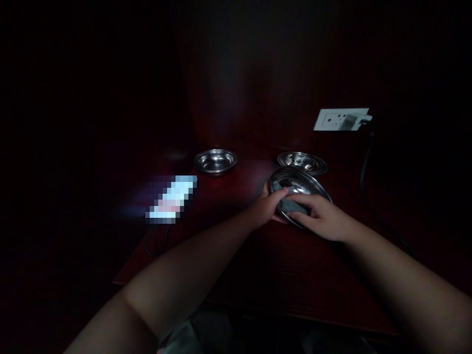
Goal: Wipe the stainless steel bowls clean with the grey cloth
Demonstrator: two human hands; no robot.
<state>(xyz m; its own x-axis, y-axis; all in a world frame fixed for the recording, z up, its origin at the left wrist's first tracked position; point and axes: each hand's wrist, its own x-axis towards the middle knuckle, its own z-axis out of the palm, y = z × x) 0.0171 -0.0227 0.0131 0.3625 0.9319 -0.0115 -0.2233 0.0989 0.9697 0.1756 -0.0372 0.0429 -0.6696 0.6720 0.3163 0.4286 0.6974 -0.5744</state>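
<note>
The left hand (266, 209) is closed on the near-left rim of a steel bowl (313, 185), with its thumb over the inside and other fingers mostly hidden underneath. The right hand (326, 219) is half closed, fingers bent and thumb apart, holding a grey cloth (294, 206) against the inside of this bowl. The bowl is tilted, over the right part of the tabletop (280, 275); whether it touches the wood, I cannot tell. Near the far edge, a second bowl (216, 162) is toward the far left corner, and a third bowl (320, 167) is just behind the held one. I think that, if the right hand presses strongly on one side, the smooth rim could turn out of the left fingers, and the bowl could drop or knock the third bowl. The cloth could also slip or bunch up under uneven pressure, and the weak light could make this difficult to notice
</note>
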